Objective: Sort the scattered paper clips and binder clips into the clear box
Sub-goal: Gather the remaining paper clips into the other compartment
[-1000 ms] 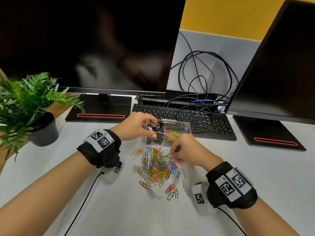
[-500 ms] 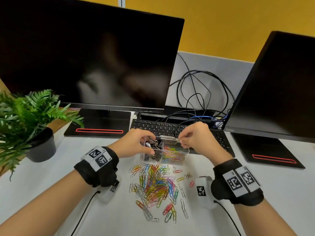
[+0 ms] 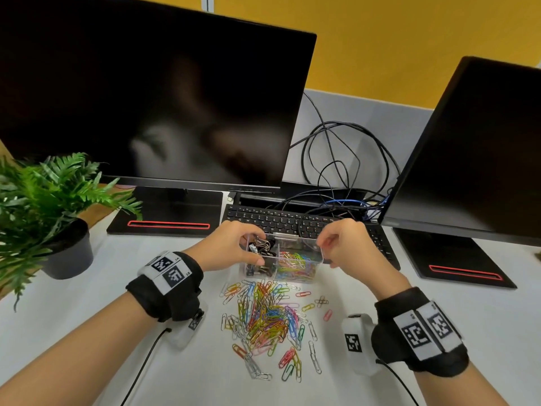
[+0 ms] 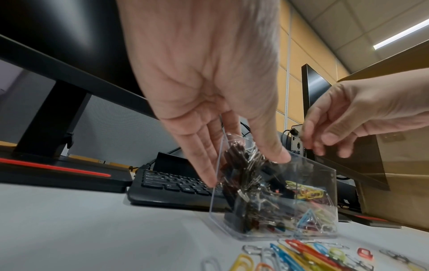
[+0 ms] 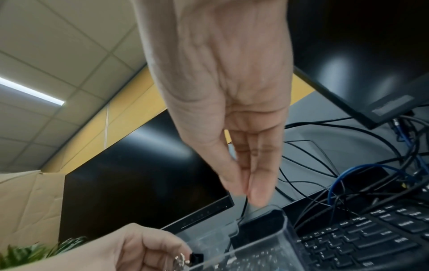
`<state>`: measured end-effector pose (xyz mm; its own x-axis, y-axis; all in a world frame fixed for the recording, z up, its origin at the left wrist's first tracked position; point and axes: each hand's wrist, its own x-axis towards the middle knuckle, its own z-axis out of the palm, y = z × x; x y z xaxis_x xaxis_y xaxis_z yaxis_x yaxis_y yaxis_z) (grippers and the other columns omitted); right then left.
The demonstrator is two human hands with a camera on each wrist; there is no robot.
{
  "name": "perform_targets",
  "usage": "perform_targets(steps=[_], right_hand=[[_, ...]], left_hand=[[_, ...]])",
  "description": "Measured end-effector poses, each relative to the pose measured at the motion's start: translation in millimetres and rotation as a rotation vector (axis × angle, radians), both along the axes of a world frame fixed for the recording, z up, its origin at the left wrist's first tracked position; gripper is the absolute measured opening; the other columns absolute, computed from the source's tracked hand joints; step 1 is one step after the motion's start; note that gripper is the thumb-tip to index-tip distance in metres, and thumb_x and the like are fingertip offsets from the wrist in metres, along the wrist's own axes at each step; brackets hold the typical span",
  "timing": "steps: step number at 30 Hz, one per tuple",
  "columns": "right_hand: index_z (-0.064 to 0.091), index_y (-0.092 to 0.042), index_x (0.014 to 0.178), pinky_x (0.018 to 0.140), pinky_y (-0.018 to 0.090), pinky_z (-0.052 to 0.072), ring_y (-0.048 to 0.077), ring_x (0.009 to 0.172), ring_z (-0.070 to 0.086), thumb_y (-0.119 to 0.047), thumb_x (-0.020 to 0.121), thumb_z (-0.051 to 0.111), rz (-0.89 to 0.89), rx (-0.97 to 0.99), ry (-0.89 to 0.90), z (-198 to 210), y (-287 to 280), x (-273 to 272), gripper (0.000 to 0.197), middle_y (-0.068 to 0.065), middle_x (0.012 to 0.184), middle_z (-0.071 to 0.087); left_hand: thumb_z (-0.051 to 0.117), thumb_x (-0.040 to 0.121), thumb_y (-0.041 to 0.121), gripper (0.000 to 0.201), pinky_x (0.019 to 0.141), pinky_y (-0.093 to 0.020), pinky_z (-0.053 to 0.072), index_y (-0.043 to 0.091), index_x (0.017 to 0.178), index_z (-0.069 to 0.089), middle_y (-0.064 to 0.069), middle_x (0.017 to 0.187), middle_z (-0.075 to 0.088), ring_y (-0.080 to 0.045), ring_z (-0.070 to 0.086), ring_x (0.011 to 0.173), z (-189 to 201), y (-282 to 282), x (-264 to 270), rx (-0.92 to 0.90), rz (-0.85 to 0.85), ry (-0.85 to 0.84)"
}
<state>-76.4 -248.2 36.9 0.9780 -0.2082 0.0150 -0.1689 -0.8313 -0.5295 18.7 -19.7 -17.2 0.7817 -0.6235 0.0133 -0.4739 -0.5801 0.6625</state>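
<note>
Right hand (image 3: 345,244) lifted, clip gone, loose | left hand (image 3: 234,247) grips clear box (image 3: 317,257)

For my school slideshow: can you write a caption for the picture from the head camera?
Left hand steadies the clear box while the right hand hovers over it, paper clips scattered below.
</note>
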Motion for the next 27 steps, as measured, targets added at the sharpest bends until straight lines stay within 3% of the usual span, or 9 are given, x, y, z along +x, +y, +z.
perform_targets(steps=[2,5,8,12,14,17,19,22,27], right_hand=[[0.064,-0.019,0.072,0.055,0.032,0.058,0.03,0.068,0.07,0.005,0.083,0.054,-0.04,-0.062,0.17,-6.0,-4.1,-5.9,0.028,0.008,0.079,0.065],[0.061,-0.009,0.1,0.064,0.037,0.06,0.034,0.076,0.071,0.005,0.082,0.058,-0.077,-0.132,0.435,-22.0,-5.8,-19.2,0.023,0.012,0.102,0.059],[0.049,-0.007,0.116,0.068,0.036,0.057,0.03,0.081,0.071,-0.002,0.079,0.068,-0.039,-0.162,0.598,-38.0,-0.7,-31.2,0.042,0.005,0.098,0.051],[0.051,-0.012,0.1,0.048,0.02,0.041,0.024,0.081,0.058,-0.003,0.079,0.066,0.127,-0.251,0.53,-50.1,19.9,-33.2,0.027,0.005,0.107,0.046],[0.043,-0.016,0.079,0.048,0.019,0.033,0.02,0.08,0.05,-0.005,0.08,0.066,0.232,-0.262,0.493,-54.4,31.9,-31.0,0.025,0.004,0.101,0.042],[0.04,-0.017,0.071,0.051,0.021,0.03,0.013,0.071,0.038,-0.013,0.081,0.07,0.353,-0.206,0.443,-56.8,43.0,-26.7,0.031,-0.002,0.084,0.037],[0.051,-0.024,0.084,0.062,0.022,0.037,0.015,0.082,0.042,-0.035,0.079,0.073,0.375,-0.15,0.413,-56.2,46.4,-24.8,0.025,-0.006,0.088,0.039],[0.04,-0.021,0.136,0.093,0.034,0.045,0.02,0.114,0.043,-0.062,0.066,0.074,0.382,-0.163,0.45,-56.5,51.2,-24.1,0.088,0.0,0.122,0.041],[0.036,-0.023,0.134,0.089,0.042,0.047,0.024,0.108,0.044,-0.057,0.059,0.081,0.459,-0.276,0.45,-59.1,63.4,-20.5,0.094,0.004,0.119,0.04]], left_hand=[[0.08,0.073,0.038,0.056,0.087,-0.033,0.054,0.03,0.124,0.06,-0.002,0.109,0.062,-0.018,0.061,0.099,-0.3,0.2,0.4,0.001,0.0,-0.007],[0.081,0.071,0.041,0.055,0.087,-0.036,0.053,0.03,0.122,0.062,0.001,0.099,0.06,-0.016,0.061,0.093,-2.0,0.7,1.5,-0.003,0.003,-0.021],[0.081,0.071,0.04,0.056,0.086,-0.033,0.053,0.03,0.123,0.062,0.002,0.1,0.059,-0.015,0.061,0.093,-1.7,1.1,1.4,-0.001,-0.001,-0.024],[0.08,0.072,0.04,0.056,0.086,-0.031,0.053,0.03,0.123,0.061,0.002,0.102,0.059,-0.015,0.061,0.096,-0.4,1.1,0.7,-0.003,-0.005,-0.02],[0.08,0.072,0.04,0.056,0.086,-0.03,0.052,0.03,0.123,0.061,0.002,0.102,0.058,-0.015,0.061,0.095,-0.6,1.3,0.5,-0.002,-0.004,-0.018],[0.08,0.072,0.039,0.056,0.084,-0.029,0.052,0.029,0.124,0.061,0.001,0.103,0.058,-0.015,0.061,0.096,-0.7,1.6,-0.6,0.0,-0.001,-0.017],[0.08,0.072,0.039,0.056,0.084,-0.03,0.053,0.028,0.124,0.061,0.0,0.104,0.059,-0.016,0.061,0.096,0.1,1.1,-0.7,0.003,-0.004,-0.023],[0.08,0.073,0.039,0.057,0.085,-0.032,0.054,0.028,0.124,0.06,-0.001,0.106,0.061,-0.016,0.062,0.097,0.3,0.6,-0.3,0.008,-0.01,-0.024],[0.08,0.074,0.037,0.056,0.086,-0.031,0.053,0.027,0.125,0.06,-0.002,0.108,0.061,-0.017,0.061,0.098,1.1,0.9,-1.9,0.011,-0.005,-0.026]])
